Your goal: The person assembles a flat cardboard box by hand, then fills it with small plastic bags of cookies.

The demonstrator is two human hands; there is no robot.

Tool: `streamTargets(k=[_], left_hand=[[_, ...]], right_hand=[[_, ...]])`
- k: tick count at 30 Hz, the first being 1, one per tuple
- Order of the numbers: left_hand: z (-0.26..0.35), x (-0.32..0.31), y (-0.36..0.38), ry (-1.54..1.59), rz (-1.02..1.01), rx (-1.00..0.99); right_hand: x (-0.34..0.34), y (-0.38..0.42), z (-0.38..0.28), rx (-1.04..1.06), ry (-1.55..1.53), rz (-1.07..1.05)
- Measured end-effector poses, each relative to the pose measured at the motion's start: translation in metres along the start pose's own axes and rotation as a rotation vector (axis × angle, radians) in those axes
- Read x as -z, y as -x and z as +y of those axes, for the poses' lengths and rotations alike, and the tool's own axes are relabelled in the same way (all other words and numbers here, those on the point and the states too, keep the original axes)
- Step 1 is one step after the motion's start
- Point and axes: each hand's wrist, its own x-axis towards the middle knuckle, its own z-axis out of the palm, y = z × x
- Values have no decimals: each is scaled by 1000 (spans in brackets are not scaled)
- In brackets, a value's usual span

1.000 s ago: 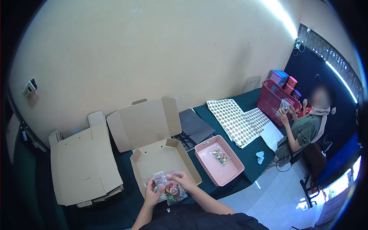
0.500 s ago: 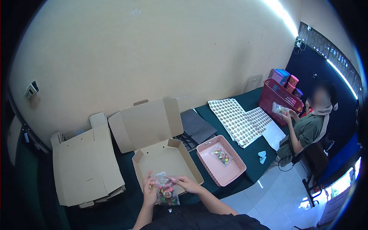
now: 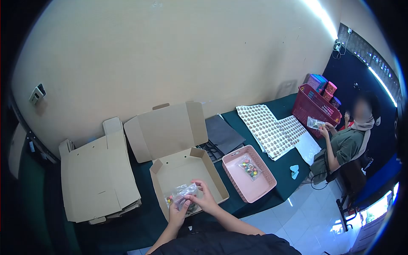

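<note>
Clear plastic packet (image 3: 183,190) of colourful pieces: I hold it above the near part of an open cardboard box (image 3: 187,168). My left hand (image 3: 176,214) grips its near left side, fingers partly hidden behind the film; my right hand (image 3: 206,199) pinches the right side, thumb and fingers set narrow upon it. Whether a second packet lies beneath, I cannot tell. The box's lid stands raised on the far side.

To the left lies a stack of flattened cardboard boxes (image 3: 100,178); to the right, a pink plastic basket (image 3: 248,190) contains a similar packet (image 3: 250,167). Both rest on a dark green tablecloth (image 3: 280,175). Farther, black paper bags (image 3: 225,134) lie behind the pink basket, with printed sticker sheets (image 3: 263,131) to their right. At far right, a co-worker (image 3: 342,146) in a green top holds another packet (image 3: 315,123) before a maroon basket (image 3: 314,106); colourful containers (image 3: 321,83) appear beyond.
</note>
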Motion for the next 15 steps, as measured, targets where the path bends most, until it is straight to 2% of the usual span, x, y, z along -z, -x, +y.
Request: streamTargets(k=[1, 3, 4, 5, 7, 9, 11, 12, 13, 15], left_hand=[[-3, 0, 0, 61, 54, 68], [-7, 0, 1, 184, 164, 199], [-3, -1, 0, 139, 196, 213], [-1, 0, -2, 138, 205, 216], [-3, 4, -3, 194, 189, 91], [-8, 11, 0, 164, 237, 113], [-3, 18, 0, 339, 189, 148], [5, 19, -3, 271, 116, 73], [16, 15, -5, 273, 139, 78], [31, 7, -5, 439, 134, 184]], right_hand=[[3, 0, 5, -3, -1, -2], [9, 1, 11, -68, -142, -215], [6, 4, -1, -280, -372, -171], [6, 2, -2, -285, -374, -178], [9, 2, 3, -272, -407, -237], [16, 3, 25, -323, -376, -317], [26, -4, 40, -529, -817, -401], [27, -6, 43, -545, -818, -422], [28, -7, 45, -629, -852, -515], [24, -1, 45, -722, -879, -621]])
